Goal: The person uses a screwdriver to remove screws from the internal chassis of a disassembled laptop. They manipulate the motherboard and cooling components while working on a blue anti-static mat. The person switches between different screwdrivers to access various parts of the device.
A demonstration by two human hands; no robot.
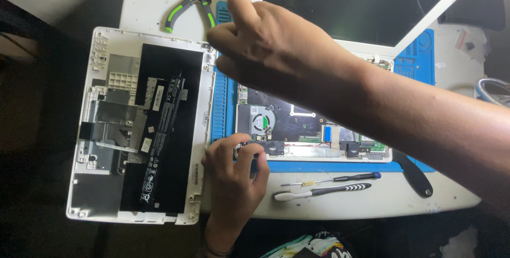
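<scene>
Looking at the head view: white laptop base (313, 125) lies on the blue mat (414, 56), bottom cover (138, 125) already off and set beside it at left, board and fan (263, 121) exposed. Left hand (234, 178) fingers curled, pressing base's near-left corner. Right hand (265, 45) hovers over cover's edge, fingers loosely bent, holding nothing. Screwdriver (332, 179) idle on tabletop (372, 199); internals not yet removed.

Opened white laptop base (313, 125) lies flat on blue mat, fan and dark board exposed, screen tilted back.
</scene>
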